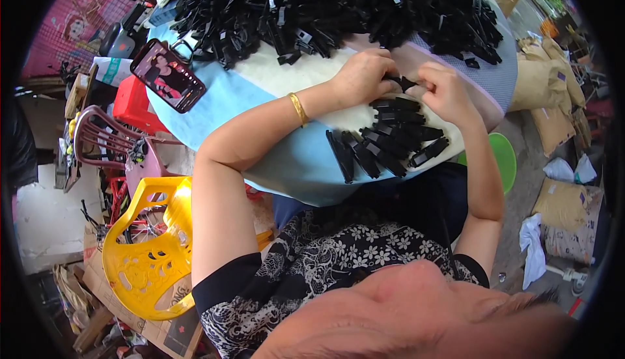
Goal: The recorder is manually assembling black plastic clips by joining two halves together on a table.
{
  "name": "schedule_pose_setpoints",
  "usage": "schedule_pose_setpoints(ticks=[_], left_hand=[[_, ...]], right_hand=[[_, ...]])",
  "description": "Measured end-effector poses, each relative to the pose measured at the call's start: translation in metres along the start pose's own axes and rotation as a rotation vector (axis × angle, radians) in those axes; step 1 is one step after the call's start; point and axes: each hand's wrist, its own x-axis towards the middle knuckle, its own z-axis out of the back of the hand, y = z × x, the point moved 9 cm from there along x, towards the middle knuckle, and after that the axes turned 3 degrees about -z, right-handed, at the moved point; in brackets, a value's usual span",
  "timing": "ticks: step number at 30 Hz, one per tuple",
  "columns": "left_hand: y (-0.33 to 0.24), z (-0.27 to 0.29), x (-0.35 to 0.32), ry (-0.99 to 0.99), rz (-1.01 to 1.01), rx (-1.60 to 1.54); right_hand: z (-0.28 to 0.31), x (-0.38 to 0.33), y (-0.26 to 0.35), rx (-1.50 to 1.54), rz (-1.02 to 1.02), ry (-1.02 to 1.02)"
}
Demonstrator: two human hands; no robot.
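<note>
Two curled hands (364, 80) (448, 93); black piece (405, 84) between

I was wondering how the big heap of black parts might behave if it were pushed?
The heap of black parts would probably slide apart, since it lies jumbled, not stacked. Single pieces look fairly stiff, with mostly straight edges. Their long, angular shapes seem unlikely to roll.

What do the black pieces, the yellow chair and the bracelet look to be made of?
Black pieces: probably hard plastic; they are dark, crisp-edged and alike in shape, with a slight sheen.
Chair: most likely moulded plastic, fairly glossy, given its even colour, patterned cut-outs and bright highlights.
Bracelet: seems to be shiny, gold-coloured metal, since it glints; solid gold or plated, I can't tell.
</note>
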Motion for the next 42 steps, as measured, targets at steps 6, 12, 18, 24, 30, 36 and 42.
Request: schedule_pose_setpoints(ticks=[6, 12, 18, 24, 30, 36, 42], left_hand=[[-0.003, -0.002, 0.001, 0.115, 0.018, -0.085], [0.007, 0.012, -0.003, 0.057, -0.066, -0.096], [0.029, 0.022, 0.019, -0.16, 0.096, 0.376], [0.042, 0.003, 0.04, -0.033, 0.182, 0.637], [0.021, 0.009, 0.011, -0.113, -0.013, 0.665], [-0.004, 0.019, 0.0, -0.107, -0.127, 0.316], [0.02, 0.02, 0.005, -0.091, 0.048, 0.176]], right_hand=[[0.007, -0.008, -0.005, 0.069, 0.067, -0.037], [0.084, -0.018, -0.081, -0.443, -0.082, -0.431], [0.075, -0.023, -0.117, -0.315, -0.385, -0.3], [0.05, -0.018, -0.097, 0.217, -0.262, -0.305], [0.028, -0.013, -0.052, 0.08, -0.178, -0.149], [0.041, -0.02, -0.049, -0.342, -0.262, -0.057], [0.027, -0.011, -0.027, -0.19, -0.049, -0.142]])
